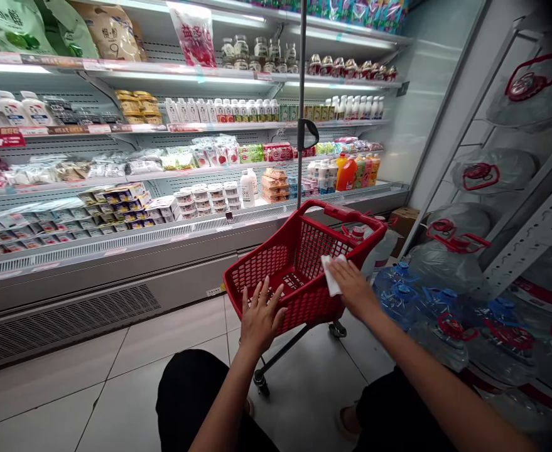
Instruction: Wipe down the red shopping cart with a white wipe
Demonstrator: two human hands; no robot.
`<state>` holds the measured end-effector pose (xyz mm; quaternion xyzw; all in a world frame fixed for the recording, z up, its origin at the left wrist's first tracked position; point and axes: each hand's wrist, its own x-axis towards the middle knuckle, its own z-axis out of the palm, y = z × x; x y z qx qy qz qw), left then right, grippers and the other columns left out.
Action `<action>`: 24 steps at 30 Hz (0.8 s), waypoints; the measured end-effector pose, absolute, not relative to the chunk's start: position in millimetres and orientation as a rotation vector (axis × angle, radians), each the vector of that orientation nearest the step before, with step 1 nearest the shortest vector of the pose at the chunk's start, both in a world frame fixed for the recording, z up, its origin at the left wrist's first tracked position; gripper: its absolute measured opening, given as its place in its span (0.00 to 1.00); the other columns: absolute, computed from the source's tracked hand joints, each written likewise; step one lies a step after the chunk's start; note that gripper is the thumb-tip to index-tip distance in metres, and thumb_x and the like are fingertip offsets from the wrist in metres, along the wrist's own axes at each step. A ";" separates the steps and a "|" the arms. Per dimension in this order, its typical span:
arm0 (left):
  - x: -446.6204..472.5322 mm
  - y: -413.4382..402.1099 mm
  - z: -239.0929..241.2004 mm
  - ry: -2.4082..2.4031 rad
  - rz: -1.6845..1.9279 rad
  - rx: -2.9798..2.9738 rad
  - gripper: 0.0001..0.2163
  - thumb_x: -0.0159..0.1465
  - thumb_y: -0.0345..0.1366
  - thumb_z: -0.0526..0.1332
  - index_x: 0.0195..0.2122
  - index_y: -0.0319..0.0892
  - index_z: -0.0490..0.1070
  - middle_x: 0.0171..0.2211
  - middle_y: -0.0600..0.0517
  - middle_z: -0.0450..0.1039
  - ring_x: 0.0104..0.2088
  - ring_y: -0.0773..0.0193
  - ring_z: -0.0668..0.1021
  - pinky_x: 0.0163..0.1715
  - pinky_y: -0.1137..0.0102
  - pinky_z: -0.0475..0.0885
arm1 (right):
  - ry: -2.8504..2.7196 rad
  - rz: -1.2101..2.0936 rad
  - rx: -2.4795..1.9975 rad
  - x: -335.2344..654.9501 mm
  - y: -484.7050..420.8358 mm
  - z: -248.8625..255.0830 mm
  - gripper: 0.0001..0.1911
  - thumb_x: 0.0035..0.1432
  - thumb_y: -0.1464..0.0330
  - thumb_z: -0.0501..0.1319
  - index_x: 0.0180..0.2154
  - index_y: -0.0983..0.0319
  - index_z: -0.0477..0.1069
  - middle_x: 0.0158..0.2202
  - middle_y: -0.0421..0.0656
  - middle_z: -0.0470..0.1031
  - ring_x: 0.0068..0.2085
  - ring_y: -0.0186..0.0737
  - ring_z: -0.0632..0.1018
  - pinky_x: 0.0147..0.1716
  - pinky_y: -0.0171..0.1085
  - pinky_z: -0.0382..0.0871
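A red plastic shopping cart (316, 307) stands on the tiled floor in front of me, its basket holding nothing that I can see. My left hand (260, 317) has its fingers spread at the cart's near side, close to the rim; whether it touches the plastic I cannot tell. Over the rim nearer the handle, my right hand (351, 282) presses a folded white cloth (332, 285) against the cart's side. The cloth may be a paper wipe; part of it lies under my fingers.
An open refrigerated display (195, 238) with bottles, tubs and packs runs along the back. Large water bottles (440, 314) with red and blue handles crowd the right side, near a metal rack (530, 232). A cardboard box (404, 221) sits behind the cart.
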<state>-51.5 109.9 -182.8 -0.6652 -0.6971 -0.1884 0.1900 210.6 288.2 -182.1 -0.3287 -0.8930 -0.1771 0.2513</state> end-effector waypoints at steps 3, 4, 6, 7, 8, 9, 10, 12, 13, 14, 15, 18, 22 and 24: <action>-44.7 109.6 -185.3 -1.973 -0.532 -1.836 0.29 0.74 0.51 0.54 0.74 0.61 0.51 0.75 0.51 0.50 0.73 0.46 0.60 0.72 0.43 0.47 | -2.506 -0.385 -0.715 163.8 244.8 -198.5 0.44 0.60 0.80 0.52 0.76 0.63 0.44 0.73 0.48 0.59 0.72 0.46 0.61 0.73 0.52 0.53; -42.8 109.2 -186.2 -1.974 -0.537 -1.826 0.30 0.74 0.52 0.55 0.75 0.60 0.49 0.76 0.51 0.49 0.73 0.45 0.59 0.72 0.43 0.47 | -2.512 -0.355 -0.650 149.5 229.9 -203.8 0.43 0.61 0.79 0.52 0.75 0.63 0.45 0.73 0.48 0.58 0.72 0.46 0.61 0.72 0.52 0.54; -40.4 107.9 -187.7 -1.968 -0.549 -1.817 0.33 0.73 0.53 0.55 0.76 0.57 0.46 0.76 0.48 0.48 0.73 0.45 0.58 0.73 0.44 0.46 | -2.505 -0.313 -0.549 128.1 205.1 -211.8 0.40 0.64 0.78 0.51 0.75 0.63 0.46 0.73 0.48 0.58 0.73 0.45 0.59 0.72 0.52 0.55; -39.8 107.2 -188.2 -1.964 -0.553 -1.818 0.34 0.73 0.55 0.54 0.76 0.55 0.44 0.76 0.47 0.47 0.74 0.45 0.57 0.73 0.45 0.46 | -2.501 -0.303 -0.514 122.1 196.9 -213.7 0.39 0.65 0.77 0.51 0.75 0.63 0.46 0.73 0.48 0.59 0.73 0.45 0.59 0.72 0.52 0.55; -39.7 106.5 -188.6 -1.961 -0.556 -1.822 0.35 0.73 0.56 0.53 0.77 0.53 0.43 0.76 0.45 0.46 0.74 0.45 0.57 0.73 0.45 0.46 | -2.501 -0.301 -0.488 119.8 192.3 -214.2 0.38 0.66 0.77 0.50 0.75 0.62 0.46 0.73 0.47 0.59 0.73 0.45 0.59 0.72 0.52 0.55; -39.9 105.8 -188.8 -1.958 -0.557 -1.826 0.36 0.73 0.57 0.53 0.77 0.52 0.42 0.76 0.44 0.45 0.74 0.46 0.57 0.72 0.45 0.46 | -2.505 -0.306 -0.472 121.0 191.6 -213.1 0.38 0.67 0.77 0.50 0.75 0.61 0.46 0.73 0.46 0.59 0.73 0.44 0.59 0.72 0.52 0.54; -40.2 105.3 -188.9 -1.957 -0.559 -1.829 0.36 0.73 0.57 0.52 0.77 0.51 0.41 0.76 0.43 0.45 0.74 0.46 0.58 0.72 0.45 0.46 | -2.514 -0.317 -0.465 125.7 194.7 -210.7 0.38 0.67 0.77 0.50 0.75 0.60 0.46 0.73 0.45 0.59 0.73 0.44 0.59 0.72 0.52 0.54; -40.9 104.9 -188.8 -1.958 -0.566 -1.826 0.36 0.74 0.56 0.52 0.77 0.52 0.40 0.77 0.42 0.44 0.73 0.46 0.59 0.72 0.44 0.45 | -2.530 -0.349 -0.486 143.8 210.0 -203.4 0.40 0.65 0.78 0.50 0.75 0.59 0.45 0.73 0.44 0.59 0.73 0.44 0.59 0.73 0.52 0.52; -41.0 105.0 -188.6 -1.962 -0.573 -1.823 0.35 0.74 0.56 0.52 0.77 0.52 0.40 0.77 0.42 0.44 0.73 0.46 0.60 0.72 0.44 0.45 | -2.531 -0.368 -0.520 155.9 220.7 -199.1 0.42 0.64 0.79 0.50 0.76 0.59 0.44 0.74 0.44 0.58 0.73 0.44 0.60 0.73 0.52 0.52; -40.9 105.3 -188.3 -1.965 -0.578 -1.819 0.35 0.74 0.56 0.52 0.77 0.53 0.41 0.77 0.43 0.44 0.72 0.46 0.61 0.72 0.44 0.45 | -2.525 -0.388 -0.568 169.1 232.2 -194.9 0.43 0.63 0.80 0.51 0.76 0.58 0.42 0.74 0.44 0.58 0.73 0.44 0.60 0.72 0.52 0.52; -40.4 105.6 -188.0 -1.970 -0.583 -1.817 0.35 0.74 0.55 0.52 0.77 0.53 0.41 0.77 0.43 0.44 0.72 0.46 0.61 0.72 0.44 0.45 | -2.513 -0.408 -0.624 182.5 243.7 -190.9 0.44 0.62 0.80 0.51 0.76 0.58 0.41 0.74 0.45 0.57 0.73 0.45 0.60 0.72 0.53 0.52; -37.3 106.6 -187.3 -1.981 -0.588 -1.816 0.34 0.74 0.55 0.52 0.77 0.55 0.41 0.77 0.44 0.44 0.72 0.46 0.61 0.72 0.43 0.45 | -2.467 -0.454 -0.774 214.1 269.7 -183.0 0.47 0.60 0.80 0.52 0.76 0.57 0.37 0.74 0.46 0.56 0.73 0.47 0.59 0.72 0.55 0.52; -32.4 107.5 -187.7 -1.990 -0.598 -1.793 0.34 0.74 0.55 0.53 0.77 0.57 0.42 0.77 0.45 0.45 0.72 0.46 0.60 0.72 0.43 0.44 | -2.432 -0.454 -0.849 214.3 267.1 -186.9 0.49 0.57 0.81 0.52 0.76 0.59 0.37 0.75 0.47 0.54 0.74 0.49 0.56 0.71 0.55 0.54; -30.9 107.4 -188.4 -1.984 -0.594 -1.785 0.35 0.73 0.55 0.54 0.77 0.56 0.42 0.77 0.45 0.45 0.72 0.44 0.61 0.72 0.42 0.43 | -2.432 -0.422 -0.817 196.8 249.0 -195.2 0.49 0.58 0.81 0.52 0.76 0.60 0.37 0.75 0.47 0.54 0.74 0.48 0.56 0.71 0.54 0.55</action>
